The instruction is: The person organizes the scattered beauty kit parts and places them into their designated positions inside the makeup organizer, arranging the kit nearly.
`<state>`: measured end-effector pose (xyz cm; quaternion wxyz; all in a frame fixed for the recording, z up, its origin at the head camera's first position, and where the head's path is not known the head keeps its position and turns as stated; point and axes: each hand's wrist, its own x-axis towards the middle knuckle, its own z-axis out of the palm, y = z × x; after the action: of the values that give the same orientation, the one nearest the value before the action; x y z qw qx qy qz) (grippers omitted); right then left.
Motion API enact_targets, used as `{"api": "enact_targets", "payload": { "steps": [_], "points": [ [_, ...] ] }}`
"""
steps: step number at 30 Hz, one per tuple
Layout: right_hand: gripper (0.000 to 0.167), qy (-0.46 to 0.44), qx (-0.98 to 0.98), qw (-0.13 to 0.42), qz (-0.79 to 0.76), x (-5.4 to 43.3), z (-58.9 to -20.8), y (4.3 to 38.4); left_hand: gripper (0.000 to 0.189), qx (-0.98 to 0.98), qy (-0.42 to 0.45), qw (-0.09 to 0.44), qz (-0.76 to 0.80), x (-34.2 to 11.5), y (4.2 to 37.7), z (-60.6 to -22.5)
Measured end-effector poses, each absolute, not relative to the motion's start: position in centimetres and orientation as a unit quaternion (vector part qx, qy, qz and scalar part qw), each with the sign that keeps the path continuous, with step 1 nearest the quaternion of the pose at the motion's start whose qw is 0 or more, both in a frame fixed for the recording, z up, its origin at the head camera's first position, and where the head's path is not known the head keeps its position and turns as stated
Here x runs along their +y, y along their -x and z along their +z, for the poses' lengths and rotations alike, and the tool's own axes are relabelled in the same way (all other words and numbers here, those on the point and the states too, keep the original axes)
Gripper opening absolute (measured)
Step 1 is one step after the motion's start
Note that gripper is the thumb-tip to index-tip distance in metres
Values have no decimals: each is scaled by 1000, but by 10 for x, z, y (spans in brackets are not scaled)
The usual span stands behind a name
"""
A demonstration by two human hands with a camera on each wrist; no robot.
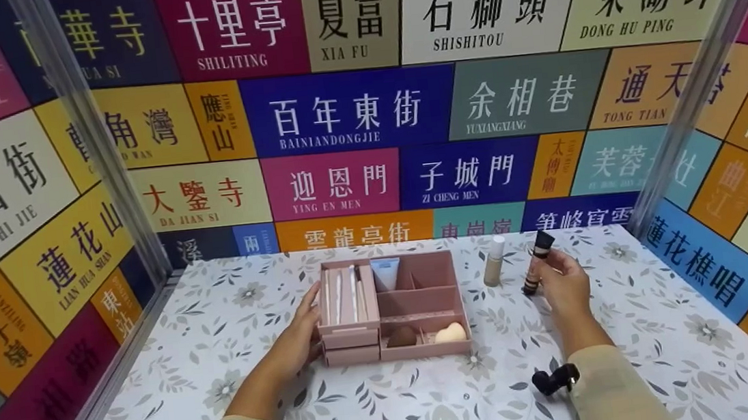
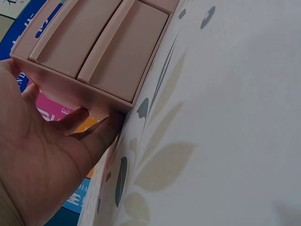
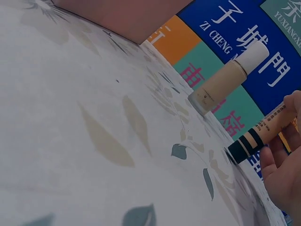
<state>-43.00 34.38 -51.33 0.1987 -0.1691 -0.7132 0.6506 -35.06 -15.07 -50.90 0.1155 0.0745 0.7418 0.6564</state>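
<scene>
My right hand [image 1: 565,287] holds a beige cosmetic tube [image 3: 263,131] with black ends between thumb and fingers. The tube stands nearly upright, slightly tilted; its lower end is at or just above the table. To its left stands a glass foundation bottle [image 1: 493,266] with a white cap. My left hand [image 1: 298,332] touches the left side of a pink desktop organizer [image 1: 425,351], its fingertips lying along that side in the left wrist view. Slim pencil-like sticks [image 1: 353,294] lie in the organizer's top left tray, and a pale blue tube [image 1: 386,272] stands in a back compartment.
A brown makeup sponge [image 1: 401,336] and a cream one [image 1: 451,333] sit in the organizer's front compartments. Small drawers [image 1: 352,355] are at its front left. The table [image 1: 393,407] has a leaf-print cover; printed panels and metal posts [image 1: 672,99] stand around it.
</scene>
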Motion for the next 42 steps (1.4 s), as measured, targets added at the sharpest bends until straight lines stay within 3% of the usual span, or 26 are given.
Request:
{"api": "enact_targets", "payload": {
  "steps": [10,19,28,35,42],
  "points": [
    [33,152,-656,235,701,335,-503,429,58,757,-62,111,641,-151,352,-508],
    [46,129,-659,228,705,320,-480,421,58,758,-59,112,640,-151,351,-508],
    [34,84,-649,238,718,301,-467,414,58,745,-81,112,653,-152,353,-511],
    [47,63,-661,224,713,289,-457,408,57,744,-75,115,654,-152,354,-511],
    [41,18,-673,199,712,266,-449,399,58,743,-70,116,655,-151,354,-511]
  ]
}}
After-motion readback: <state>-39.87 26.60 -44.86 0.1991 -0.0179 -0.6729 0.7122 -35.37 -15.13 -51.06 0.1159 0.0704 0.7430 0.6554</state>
